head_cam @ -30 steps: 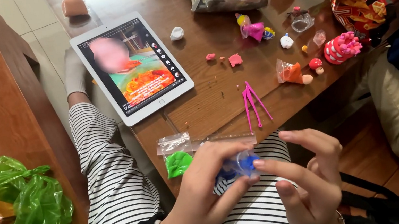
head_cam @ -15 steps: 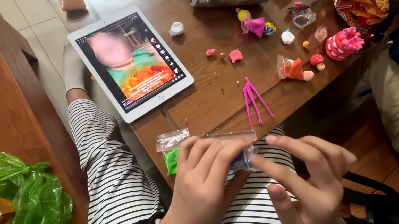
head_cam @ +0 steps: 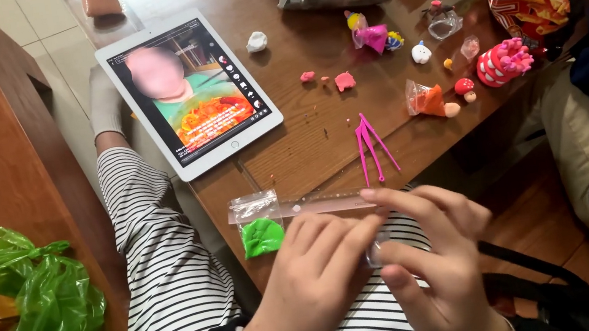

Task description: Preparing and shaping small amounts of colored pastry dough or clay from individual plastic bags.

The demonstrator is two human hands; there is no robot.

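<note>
Both hands meet over the lap, just off the near edge of the wooden table (head_cam: 321, 138); the left hand (head_cam: 312, 293) curls in from the left, the right hand (head_cam: 431, 261) from below, and their fingertips pinch together on a small clear packet (head_cam: 374, 252), most of it hidden between them; what it contains cannot be told from here. Close by, at the near edge, a clear ruler (head_cam: 300, 207) lies along the wood, with a bag of green clay (head_cam: 260, 228) touching its left end; pink plastic tools (head_cam: 368, 146) rest just beyond; a tablet (head_cam: 188, 92) overhangs the left edge. The risk, as I judge it: the packet is slick and held off the table, so a slip of the fingers could drop it to the lap or floor; a sideways elbow could nudge the ruler or the green bag over the edge.
</note>
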